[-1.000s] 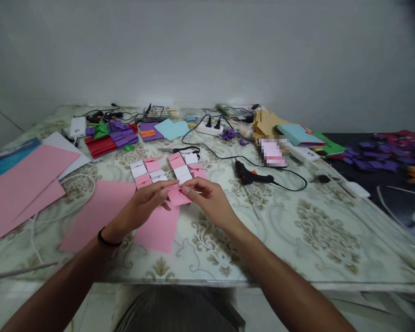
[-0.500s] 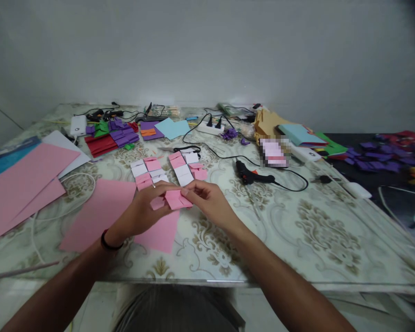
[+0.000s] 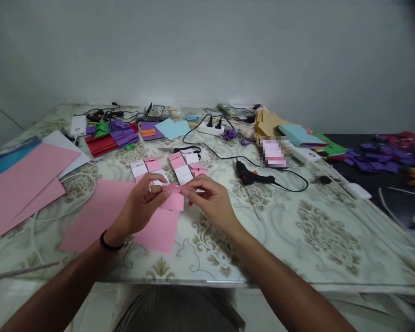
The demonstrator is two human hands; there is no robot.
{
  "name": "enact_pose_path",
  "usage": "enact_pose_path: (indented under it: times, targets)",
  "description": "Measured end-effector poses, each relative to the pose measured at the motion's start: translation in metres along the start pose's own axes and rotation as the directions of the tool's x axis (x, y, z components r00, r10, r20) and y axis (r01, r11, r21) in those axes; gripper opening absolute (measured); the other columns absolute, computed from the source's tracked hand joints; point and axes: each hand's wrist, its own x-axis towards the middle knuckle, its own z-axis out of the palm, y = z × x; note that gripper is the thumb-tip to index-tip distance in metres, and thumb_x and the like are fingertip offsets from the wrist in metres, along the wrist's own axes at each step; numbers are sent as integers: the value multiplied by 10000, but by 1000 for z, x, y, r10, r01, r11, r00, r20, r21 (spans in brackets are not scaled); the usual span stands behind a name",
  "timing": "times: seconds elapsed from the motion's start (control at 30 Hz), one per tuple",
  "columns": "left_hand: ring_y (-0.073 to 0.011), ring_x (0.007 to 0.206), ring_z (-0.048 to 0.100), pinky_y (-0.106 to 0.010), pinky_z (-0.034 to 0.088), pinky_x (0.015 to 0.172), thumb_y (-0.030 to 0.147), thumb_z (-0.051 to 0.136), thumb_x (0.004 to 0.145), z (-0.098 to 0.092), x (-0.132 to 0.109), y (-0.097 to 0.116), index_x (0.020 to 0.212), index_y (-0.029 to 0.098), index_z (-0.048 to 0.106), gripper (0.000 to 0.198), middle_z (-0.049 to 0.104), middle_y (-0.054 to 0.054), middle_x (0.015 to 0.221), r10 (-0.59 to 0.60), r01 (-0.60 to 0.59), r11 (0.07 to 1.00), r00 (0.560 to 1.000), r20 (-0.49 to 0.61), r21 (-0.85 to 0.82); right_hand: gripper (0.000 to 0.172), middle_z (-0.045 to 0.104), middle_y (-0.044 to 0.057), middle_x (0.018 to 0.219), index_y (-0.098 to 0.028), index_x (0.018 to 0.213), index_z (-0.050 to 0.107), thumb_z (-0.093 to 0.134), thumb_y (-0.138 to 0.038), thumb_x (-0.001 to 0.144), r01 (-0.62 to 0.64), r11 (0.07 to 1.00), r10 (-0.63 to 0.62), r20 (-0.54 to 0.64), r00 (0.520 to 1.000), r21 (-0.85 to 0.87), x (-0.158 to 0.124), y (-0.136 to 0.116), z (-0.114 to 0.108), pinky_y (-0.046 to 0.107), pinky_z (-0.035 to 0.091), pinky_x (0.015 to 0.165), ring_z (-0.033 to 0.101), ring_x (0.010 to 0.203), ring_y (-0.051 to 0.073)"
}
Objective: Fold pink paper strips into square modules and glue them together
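Note:
Between my two hands is a small piece of pink paper with a fold across its upper part. My left hand pinches its left upper edge between thumb and fingers. On the other side, my right hand grips the right end of the fold in a pinch. Larger pink sheets lie flat on the table beneath and left of my hands. Just beyond my fingers sit folded pink and white paper pieces in two groups, a left one and a right one.
A black glue gun with its cord lies to the right. Scissors rest behind the folded pieces. A white power strip, coloured paper stacks and a pixelated object stand farther back. Pink sheets cover the left side.
The pink paper has been turned so that its folded strip now stands along the top. My left fingers have shifted from around its side to its upper edge.

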Motion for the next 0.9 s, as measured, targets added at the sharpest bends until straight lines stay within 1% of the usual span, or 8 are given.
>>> enact_pose_path:
  times: [0.1,0.17,0.27,0.4,0.5,0.57,0.7,0.9]
  targets:
    - [-93,591,500,-197,370,521,270,734,924,-1,1,1,906,191,693,91,592,9,734,75,-76,997,997,-24,-24,148,645,41,933,-279,950,839,759,-179,876,75,997,-76,38,996,13,-1,-3,-2,267,535,619,614,825,162]
    - [-101,620,545,-198,388,534,267,762,904,-1,1,2,900,185,707,99,642,-13,772,72,-73,995,997,-21,-74,226,629,37,958,-310,964,847,752,-134,859,101,995,-102,66,993,24,0,-4,-3,258,544,672,618,881,158]
    - [-100,614,541,-193,383,532,239,820,857,-2,0,1,942,195,710,146,615,8,724,49,-47,990,999,13,-136,278,621,42,1027,-338,984,853,769,-118,834,91,994,-97,107,989,61,1,-4,-3,261,564,762,627,976,161]
    - [-73,541,427,-186,314,485,202,842,837,-1,-2,1,953,199,718,170,515,54,630,68,-66,995,997,27,-79,220,635,52,1059,-329,980,858,836,-189,813,28,994,-42,144,989,102,1,-3,-2,276,582,762,642,994,176]
    - [-82,559,470,-195,343,496,244,801,883,1,-2,4,901,193,723,96,585,26,663,65,-66,997,998,-5,-46,126,669,55,1024,-316,946,860,860,-284,825,-5,995,-7,133,991,95,1,-5,-2,302,590,759,653,979,190]
    - [-94,588,512,-206,373,514,276,777,904,1,-2,6,856,186,726,115,643,-2,706,59,-59,998,998,-24,-20,67,691,56,988,-300,899,859,848,-338,844,-10,997,1,107,994,81,1,-7,-1,322,589,760,659,954,197]
    - [-97,581,477,-217,362,509,338,741,936,1,-4,7,796,176,718,215,629,-7,678,63,-61,997,998,-30,42,187,712,64,938,-245,785,823,860,-425,821,-31,998,28,52,998,62,0,-12,2,336,572,706,663,875,203]
    - [-61,498,323,-208,231,456,339,728,948,2,-9,1,736,177,583,304,479,56,595,15,-9,996,997,-69,87,308,670,33,810,-197,692,729,874,-449,792,-113,988,111,24,994,105,-3,-15,9,307,506,643,627,723,161]
